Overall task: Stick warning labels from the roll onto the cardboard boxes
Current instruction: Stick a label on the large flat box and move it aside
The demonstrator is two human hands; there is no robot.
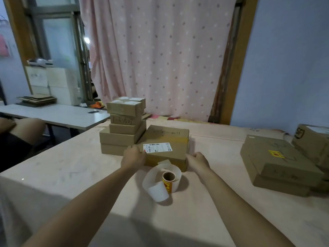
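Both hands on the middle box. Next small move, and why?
Probably free the right hand and reach for the label roll to peel a sticker: the box, also held by the left hand, shows only a white shipping label, no yellow warning one, and the roll lies just in front.

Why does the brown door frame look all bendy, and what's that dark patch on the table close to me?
Head view: the wide-angle lens bows the door frame near the picture's edge. Head view: the dark patch is a soft shadow across the near table, probably the camera wearer's own. Head view: everything is slightly blurry, so the writing on the cardboard box is hard to read.
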